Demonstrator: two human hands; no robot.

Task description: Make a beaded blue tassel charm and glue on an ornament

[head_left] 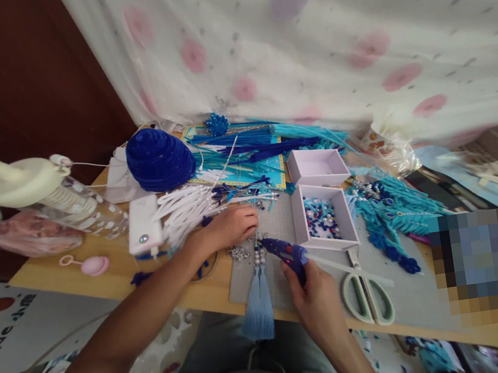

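Observation:
My right hand [312, 289] is wrapped round a blue glue gun [286, 250], with a glue stick [348, 268] trailing from its rear. The gun's nozzle points left at the top of a beaded tassel [260, 302]. My left hand [231, 227] is closed, its fingertips pinched at the tassel's upper strands; the exact spot is partly hidden by the fingers. Light blue fringe hangs over the table's front edge. Just below my left hand lies a small pile of silvery beads [238, 253].
White stems [187, 210] and a blue velvety roll [159, 159] lie at left, near a power bank [143, 226] and a lidded bottle [65, 200]. A bead box [303, 222], scissors [366, 296] and turquoise pieces [414, 206] are at right. Blue stems [242, 141] lie behind.

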